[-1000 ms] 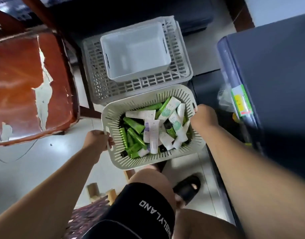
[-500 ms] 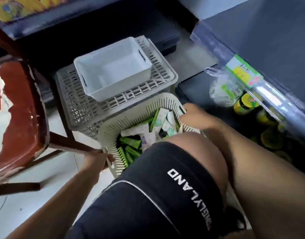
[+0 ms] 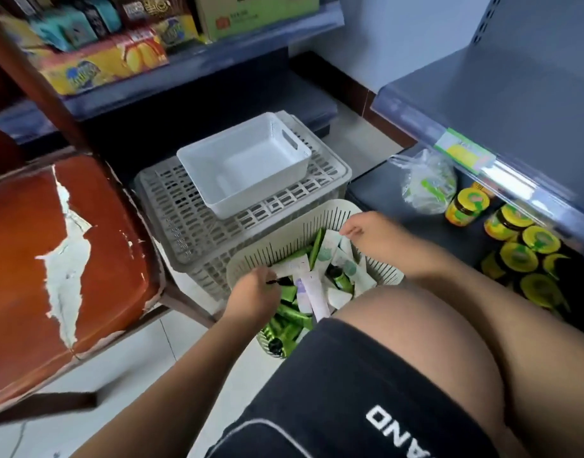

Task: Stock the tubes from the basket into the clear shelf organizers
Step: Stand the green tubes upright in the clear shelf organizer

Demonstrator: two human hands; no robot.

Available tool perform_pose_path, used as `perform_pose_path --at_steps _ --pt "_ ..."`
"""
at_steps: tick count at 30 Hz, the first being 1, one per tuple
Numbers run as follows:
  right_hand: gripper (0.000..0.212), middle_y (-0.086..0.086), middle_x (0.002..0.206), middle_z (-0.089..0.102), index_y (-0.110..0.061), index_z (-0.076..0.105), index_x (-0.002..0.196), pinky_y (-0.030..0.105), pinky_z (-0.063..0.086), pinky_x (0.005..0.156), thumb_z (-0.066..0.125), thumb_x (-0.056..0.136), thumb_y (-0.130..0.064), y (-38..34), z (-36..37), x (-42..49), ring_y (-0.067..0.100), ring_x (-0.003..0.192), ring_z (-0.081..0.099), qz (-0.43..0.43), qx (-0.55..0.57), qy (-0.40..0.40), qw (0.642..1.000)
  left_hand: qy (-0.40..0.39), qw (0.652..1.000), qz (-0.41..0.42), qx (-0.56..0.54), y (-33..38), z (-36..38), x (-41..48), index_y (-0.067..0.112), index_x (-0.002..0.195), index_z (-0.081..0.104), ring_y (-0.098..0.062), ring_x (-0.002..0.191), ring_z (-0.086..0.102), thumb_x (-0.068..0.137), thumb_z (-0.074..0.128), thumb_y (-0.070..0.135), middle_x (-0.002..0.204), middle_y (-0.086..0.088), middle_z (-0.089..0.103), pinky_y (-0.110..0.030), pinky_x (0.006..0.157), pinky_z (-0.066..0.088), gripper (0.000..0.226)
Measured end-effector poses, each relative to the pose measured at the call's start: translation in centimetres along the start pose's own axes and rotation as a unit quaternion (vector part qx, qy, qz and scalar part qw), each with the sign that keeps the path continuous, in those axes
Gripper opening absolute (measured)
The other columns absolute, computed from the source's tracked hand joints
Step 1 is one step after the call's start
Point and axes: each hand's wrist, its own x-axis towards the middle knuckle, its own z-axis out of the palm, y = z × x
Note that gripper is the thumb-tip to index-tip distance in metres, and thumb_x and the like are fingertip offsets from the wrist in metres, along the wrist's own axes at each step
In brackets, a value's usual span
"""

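Head view. The slotted cream basket point(image 3: 285, 231) is found set on the floor against the grey lattice crate point(image 3: 184, 223), with a knee overlapping its near edge. One second ago it was gripped by both side rims; half a second ago the grip was unchanged. That grip is now seen to have been given up on the left: the left hand point(image 3: 254, 294) has been brought inward from the rim and is placed over the contents. Its fingers point(image 3: 262, 276) are curled downward with the tips among the tubes point(image 3: 327, 251). Whether one is pinched cannot be told, as the tips are partly hidden.

The right hand point(image 3: 371, 234) is recorded at the far right rim. Its fingers point(image 3: 348, 230) are loosely bent, just above the white tubes. Motion blur prevents the grip being judged.

All tubes, green and white, are noted inside the basket, directly beneath both sets of fingers. None has been lifted out.

Beyond the left fingers an empty white bin point(image 3: 244, 173) is seen on the crate. Yellow-lidded jars point(image 3: 465, 206) are noted on the lower shelf, right of the right fingers. No clear organizer can be identified.

Judgement: carrying is taken as finished and picking as starting.
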Motion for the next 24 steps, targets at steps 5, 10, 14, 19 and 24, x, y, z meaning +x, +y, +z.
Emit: perform_pose_path --at_steps 5,10,14,19,24 --pt "0.032 -0.009 0.106 0.070 -0.032 0.071 0.103 0.034 0.057 0.078 0.046 0.090 -0.017 0.9 2.9 2.7 0.014 0.088 0.064 -0.073 -0.126 -0.048 0.988 -0.041 0.997 -0.066 0.023 -1.3 3.2 2.8 0.017 0.112 0.061 -0.024 0.094 0.064 0.094 0.052 0.019 0.105 -0.004 0.067 -0.033 0.081 0.053 0.020" --pt "0.038 0.000 0.115 0.067 -0.028 0.069 0.116 0.041 0.056 0.084 0.051 0.089 -0.008 4.0 5.5 5.2 0.027 0.103 0.062 -0.120 -0.231 -0.111 0.959 -0.089 0.990 -0.084 0.070 -1.8 6.2 7.0 0.020 0.118 0.060 -0.021 0.086 0.060 0.091 0.054 0.009 0.105 -0.005 0.060 -0.030 0.071 0.052 0.029" --pt "0.046 0.002 0.121 0.064 -0.030 0.059 0.130 0.037 0.054 0.081 0.050 0.089 -0.010 6.6 6.5 6.3 0.028 0.104 0.061 -0.130 -0.264 -0.167 0.941 -0.129 0.978 -0.086 0.140 -2.5 7.8 9.3 0.019 0.135 0.054 -0.026 0.106 0.059 0.084 0.062 0.006 0.122 -0.009 0.058 -0.033 0.084 0.052 0.053" --pt "0.069 -0.005 0.159 0.037 -0.027 0.028 0.157 0.047 0.035 0.116 0.048 0.094 -0.007 10.1 8.2 5.2 0.022 0.144 0.036 -0.170 -0.313 -0.193 0.914 -0.166 0.958 -0.054 0.227 -5.7 10.2 11.6 0.029 0.132 0.057 -0.024 0.112 0.061 0.076 0.068 0.026 0.135 -0.004 0.058 -0.037 0.097 0.054 0.057" --pt "0.049 -0.009 0.144 0.052 -0.030 0.054 0.139 0.043 0.027 0.117 0.055 0.092 -0.016 10.4 9.8 6.0 0.021 0.140 0.033 -0.256 -0.314 -0.150 0.902 -0.143 0.938 0.008 0.315 -5.0 10.0 11.4 0.027 0.140 0.053 -0.028 0.122 0.052 0.082 0.063 0.024 0.139 -0.002 0.046 -0.038 0.099 0.049 0.059"
